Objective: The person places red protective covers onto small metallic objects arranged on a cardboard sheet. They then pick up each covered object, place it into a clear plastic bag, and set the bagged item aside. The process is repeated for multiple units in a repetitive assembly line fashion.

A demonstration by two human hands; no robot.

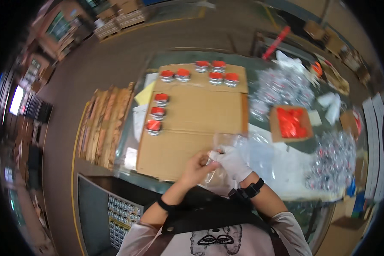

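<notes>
Both of my hands meet over the near edge of the cardboard sheet (192,113). My left hand (196,168), bare, has its fingers closed on a clear plastic bag (219,181). Close against it, my right hand (235,164) in a white glove pinches the same bag near its top. Whatever small thing may lie between the fingertips is blurred. Farther off on the cardboard stand several round silver parts with red tops, among them a group at the back right (216,78) and a row on the left (158,113).
Right of the cardboard lie more clear bags (262,155), a small box of red pieces (291,123) and piles of bagged silver parts (281,89) (333,160). At lower left, an open grey crate (94,209) holds rows of silver parts. Wooden slats (104,126) lie left of the table.
</notes>
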